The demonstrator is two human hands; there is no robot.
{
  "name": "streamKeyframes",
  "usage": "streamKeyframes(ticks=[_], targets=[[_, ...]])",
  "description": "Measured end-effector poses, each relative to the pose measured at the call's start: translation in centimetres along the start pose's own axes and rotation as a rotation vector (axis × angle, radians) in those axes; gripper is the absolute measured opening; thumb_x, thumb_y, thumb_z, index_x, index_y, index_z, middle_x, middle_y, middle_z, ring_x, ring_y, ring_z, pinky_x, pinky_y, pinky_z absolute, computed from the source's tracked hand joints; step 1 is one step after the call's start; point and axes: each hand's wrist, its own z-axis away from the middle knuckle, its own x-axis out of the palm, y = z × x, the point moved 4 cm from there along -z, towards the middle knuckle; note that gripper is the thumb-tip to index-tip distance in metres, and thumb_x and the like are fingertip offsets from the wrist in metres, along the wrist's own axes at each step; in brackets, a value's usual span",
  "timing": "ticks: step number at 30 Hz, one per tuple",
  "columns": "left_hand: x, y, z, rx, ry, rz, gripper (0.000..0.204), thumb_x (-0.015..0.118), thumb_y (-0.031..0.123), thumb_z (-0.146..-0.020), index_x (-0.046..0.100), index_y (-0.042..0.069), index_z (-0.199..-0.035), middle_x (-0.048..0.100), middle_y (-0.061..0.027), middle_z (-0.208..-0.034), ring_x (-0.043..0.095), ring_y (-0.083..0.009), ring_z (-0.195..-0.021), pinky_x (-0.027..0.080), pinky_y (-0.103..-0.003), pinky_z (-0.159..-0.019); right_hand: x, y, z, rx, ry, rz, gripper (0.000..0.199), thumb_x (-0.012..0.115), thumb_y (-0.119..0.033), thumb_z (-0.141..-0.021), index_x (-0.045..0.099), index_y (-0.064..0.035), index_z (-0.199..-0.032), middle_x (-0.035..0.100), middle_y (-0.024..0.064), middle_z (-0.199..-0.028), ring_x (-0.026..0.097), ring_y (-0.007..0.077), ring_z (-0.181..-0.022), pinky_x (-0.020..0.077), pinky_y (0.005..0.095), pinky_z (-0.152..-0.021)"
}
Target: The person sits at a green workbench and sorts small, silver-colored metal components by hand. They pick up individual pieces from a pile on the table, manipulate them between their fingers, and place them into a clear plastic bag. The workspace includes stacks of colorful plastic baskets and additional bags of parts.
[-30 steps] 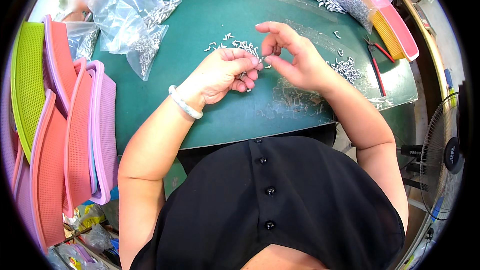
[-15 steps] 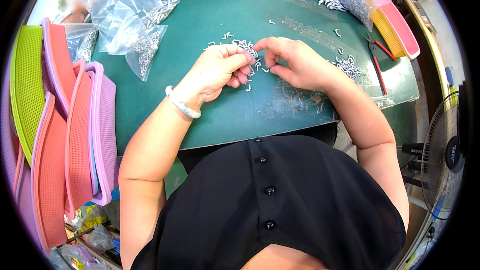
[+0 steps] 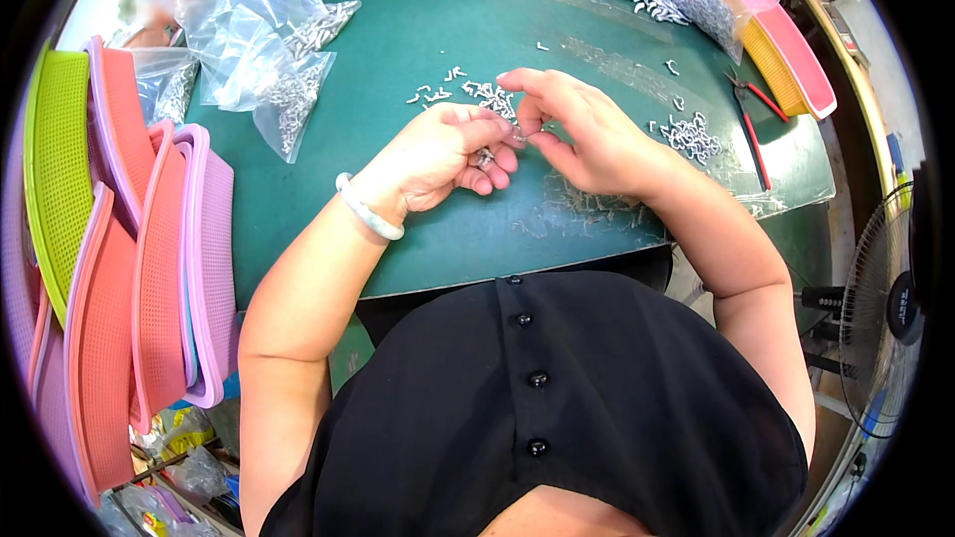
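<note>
1. Head view shows our left hand (image 3: 443,154) and right hand (image 3: 587,129) meeting above the green worktop (image 3: 448,229); fingertips of both come together at one small metal piece (image 3: 517,134), pinched between them.
2. The piece lies just right of the left hand's fingertips and just left of the right hand's thumb; both hands touch it, so neither is clearly nearer; its long axis we cannot tell, for it is too small and half covered by fingers.
3. Our left hand is curled narrow, and something small and shiny (image 3: 484,156) sits under its bent fingers; whether that is a second piece we cannot make out.
4. Our right hand is narrow too, thumb and forefinger closed on the piece, the other fingers spread above.
5. The loose heap of small metal pieces (image 3: 477,94) lies just beyond the hands, away from us; another heap (image 3: 686,134) lies to the right, near red-handled cutters (image 3: 754,134).
6. Clear bags of parts (image 3: 288,70) lie well to the left; stacked plastic baskets (image 3: 149,268) stand beside the worktop's left edge.
</note>
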Motion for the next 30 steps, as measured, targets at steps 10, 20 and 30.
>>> streamKeyframes(ticks=[10,20,30], targets=[[0.3,-0.2,0.0,0.0,-0.105,0.13,0.015,0.053,0.013,-0.088,0.054,-0.001,-0.095,0.059,-0.0059,-0.075,0.058,-0.0107,-0.062,0.049,-0.019,-0.052,-0.2,-0.7,-0.1,-0.104,0.05,0.042,0.056,0.058,0.008,-0.066,0.04,0.0006,-0.118,0.054,0.0083,-0.075,0.053,0.0266,-0.073,0.0456,0.0358,-0.065],[0.1,-0.3,-0.2,-0.024,-0.093,0.163,0.011,0.055,0.011,-0.086,0.055,0.001,-0.091,0.058,-0.0057,-0.074,0.057,-0.0107,-0.061,0.047,-0.02,-0.052,-0.9,1.2,0.1,0.108,0.052,-0.05,0.048,0.054,0.007,-0.071,0.044,-0.0037,-0.116,0.052,0.0067,-0.075,0.052,0.0238,-0.072,0.0444,0.0327,-0.067],[-0.2,0.0,-0.2,0.004,-0.062,0.224,0.007,0.047,0.003,-0.082,0.052,0.002,-0.087,0.058,-0.0103,-0.081,0.06,-0.0161,-0.067,0.051,-0.023,-0.059,-0.1,3.2,0.8,0.223,-0.168,0.059,0.042,0.056,0.004,-0.071,0.047,-0.0042,-0.111,0.055,0.0071,-0.074,0.054,0.0247,-0.077,0.0439,0.0356,-0.07]])
